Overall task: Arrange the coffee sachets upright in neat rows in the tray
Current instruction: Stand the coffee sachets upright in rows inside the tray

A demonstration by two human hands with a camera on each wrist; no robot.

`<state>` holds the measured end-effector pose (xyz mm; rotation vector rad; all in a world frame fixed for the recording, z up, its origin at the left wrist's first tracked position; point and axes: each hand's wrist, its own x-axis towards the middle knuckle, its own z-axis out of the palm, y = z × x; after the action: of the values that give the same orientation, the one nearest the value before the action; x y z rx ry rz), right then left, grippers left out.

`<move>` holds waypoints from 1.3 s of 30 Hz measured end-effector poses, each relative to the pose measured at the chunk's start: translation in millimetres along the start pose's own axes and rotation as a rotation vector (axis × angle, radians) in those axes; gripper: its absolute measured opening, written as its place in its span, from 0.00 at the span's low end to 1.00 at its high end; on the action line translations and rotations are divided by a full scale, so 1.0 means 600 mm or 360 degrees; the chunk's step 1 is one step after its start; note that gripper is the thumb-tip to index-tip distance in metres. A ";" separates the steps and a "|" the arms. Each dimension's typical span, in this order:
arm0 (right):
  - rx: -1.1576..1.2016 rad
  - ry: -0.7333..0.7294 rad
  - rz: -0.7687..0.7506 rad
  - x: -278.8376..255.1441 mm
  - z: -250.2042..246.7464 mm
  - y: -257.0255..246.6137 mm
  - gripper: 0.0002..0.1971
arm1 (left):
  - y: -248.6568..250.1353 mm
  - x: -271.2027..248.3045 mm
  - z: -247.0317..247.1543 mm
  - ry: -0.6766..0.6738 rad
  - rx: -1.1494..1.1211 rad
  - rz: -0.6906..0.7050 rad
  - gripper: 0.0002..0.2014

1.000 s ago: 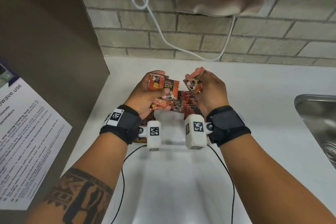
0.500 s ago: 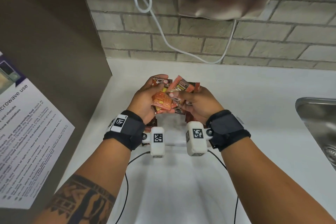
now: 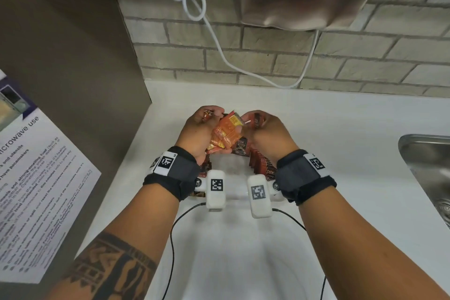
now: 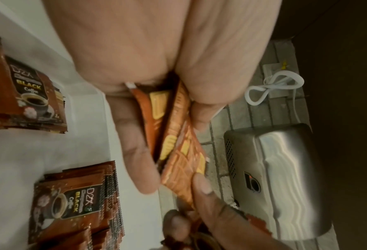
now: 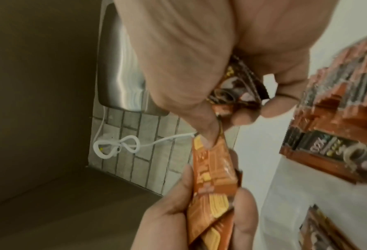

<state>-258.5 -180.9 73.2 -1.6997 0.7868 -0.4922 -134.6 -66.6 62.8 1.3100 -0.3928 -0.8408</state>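
Sachets first: the small flat orange-and-brown foil coffee sachets (image 3: 225, 135) look feather-light, thin and floppy, with slick foil faces, so I'd guess they slide apart easily. Best bet is pinching across the flat faces near the crimped short edge, squaring the bunch before standing it up.

Left hand (image 3: 198, 133) has thumb and fingers (image 4: 135, 152) clamped round a fanned bunch, at least three, exact count is hard to tell. Right hand (image 3: 269, 135) is curled round one or two darker sachets (image 5: 237, 94) in the palm, and its fingertip (image 5: 208, 133) pinches the top edge of the left hand's bunch.

Below the fingers sits the white shallow tray (image 3: 229, 168) on the white desk (image 3: 341, 129). Two rows of upright sachets so far: one row (image 3: 261, 167) under the right wrist, one row (image 4: 22, 94) under the left. Too tightly packed to count.
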 end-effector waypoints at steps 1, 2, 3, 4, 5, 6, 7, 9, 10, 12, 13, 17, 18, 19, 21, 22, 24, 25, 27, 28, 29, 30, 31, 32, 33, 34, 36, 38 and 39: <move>-0.0005 0.0079 -0.0090 0.001 -0.004 -0.002 0.07 | 0.000 0.003 -0.002 0.0031 -0.0003 -0.0031 0.08; 0.0009 0.0160 -0.0214 0.002 -0.006 -0.004 0.07 | 0.001 0.005 -0.003 0.0040 -0.0015 -0.0060 0.08; 0.0028 0.0225 -0.0352 0.001 -0.007 -0.007 0.07 | 0.003 0.006 -0.003 0.0012 -0.0054 -0.0091 0.09; 0.0006 0.0260 -0.0481 -0.001 -0.008 -0.009 0.07 | 0.005 0.006 -0.002 -0.0041 -0.0106 -0.0118 0.10; -0.0079 0.0263 -0.0590 -0.003 -0.007 -0.009 0.07 | 0.008 0.006 -0.001 -0.0092 -0.0143 -0.0134 0.12; -0.0209 0.0236 -0.0675 -0.004 -0.004 -0.006 0.08 | 0.011 0.007 0.000 -0.0126 -0.0157 -0.0138 0.13; -0.0328 0.0195 -0.0720 -0.006 0.000 -0.001 0.09 | 0.014 0.008 0.000 -0.0147 -0.0151 -0.0126 0.13; -0.0413 0.0142 -0.0706 -0.009 0.006 0.012 0.10 | 0.019 0.013 -0.002 -0.0161 -0.0109 -0.0069 0.10; -0.0375 0.0146 -0.0651 -0.008 0.005 0.016 0.11 | 0.019 0.015 -0.004 -0.0164 -0.0079 -0.0039 0.11; -0.0140 0.0115 -0.0459 -0.007 -0.003 0.017 0.16 | 0.019 0.019 -0.008 -0.0156 -0.0039 0.0012 0.14; 0.0018 0.0073 -0.0353 -0.009 -0.007 0.015 0.18 | 0.020 0.020 -0.008 -0.0149 -0.0036 0.0028 0.15; 0.0459 -0.0107 0.0038 -0.004 -0.028 0.005 0.23 | 0.025 0.016 -0.007 -0.0190 0.0094 0.0087 0.16; 0.0436 -0.0209 0.0070 -0.002 -0.030 0.001 0.24 | 0.026 0.015 -0.005 -0.0222 0.0155 0.0098 0.16; 0.0377 -0.0320 0.0055 0.001 -0.030 -0.002 0.23 | 0.026 0.015 -0.002 -0.0253 0.0208 0.0104 0.16; 0.0329 -0.0423 -0.0028 0.006 -0.024 -0.006 0.18 | 0.026 0.013 0.006 -0.0286 0.0264 0.0109 0.12; 0.0353 -0.0396 -0.0047 0.010 -0.021 -0.005 0.17 | 0.028 0.013 0.010 -0.0278 0.0247 0.0094 0.08; 0.0377 -0.0285 -0.0056 0.017 -0.022 0.001 0.18 | 0.032 0.015 0.010 -0.0248 0.0085 0.0007 0.05; 0.0392 -0.0242 -0.0043 0.019 -0.024 0.004 0.19 | 0.034 0.017 0.007 -0.0243 -0.0012 -0.0032 0.07; 0.0466 -0.0201 0.0043 0.020 -0.025 0.005 0.20 | 0.030 0.022 0.000 -0.0214 -0.0080 -0.0027 0.10; 0.0506 -0.0197 0.0082 0.018 -0.023 0.004 0.20 | 0.027 0.024 -0.002 -0.0187 -0.0049 0.0010 0.09; 0.0525 -0.0200 0.0101 0.016 -0.019 0.002 0.20 | 0.024 0.023 -0.001 -0.0166 -0.0009 0.0046 0.09; 0.0517 -0.0214 0.0105 0.012 -0.013 -0.001 0.20 | 0.020 0.023 0.002 -0.0148 0.0023 0.0071 0.10; 0.0478 -0.0226 0.0101 0.010 -0.006 -0.001 0.23 | 0.018 0.022 0.005 -0.0139 0.0045 0.0079 0.11; 0.0420 -0.0229 0.0085 0.010 0.000 0.000 0.26 | 0.016 0.021 0.009 -0.0137 0.0071 0.0079 0.12; 0.0385 -0.0220 0.0069 0.010 0.006 0.001 0.28 | 0.014 0.021 0.013 -0.0132 0.0102 0.0076 0.14; 0.0372 -0.0195 0.0059 0.010 0.008 0.002 0.28 | 0.013 0.020 0.016 -0.0116 0.0137 0.0073 0.14; 0.0365 -0.0150 0.0050 0.013 0.008 0.004 0.25 | 0.012 0.019 0.019 -0.0065 0.0197 0.0064 0.16; 0.0339 -0.0121 0.0052 0.015 0.005 0.005 0.21 | 0.015 0.020 0.022 -0.0035 0.0243 0.0039 0.17; 0.0332 -0.0103 0.0061 0.016 0.003 0.005 0.20 | 0.018 0.021 0.024 -0.0025 0.0258 0.0008 0.16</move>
<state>-251.9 -187.1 69.0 -1.4974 0.6950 -0.4741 -133.0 -85.2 74.1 1.4524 -0.4846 -0.8288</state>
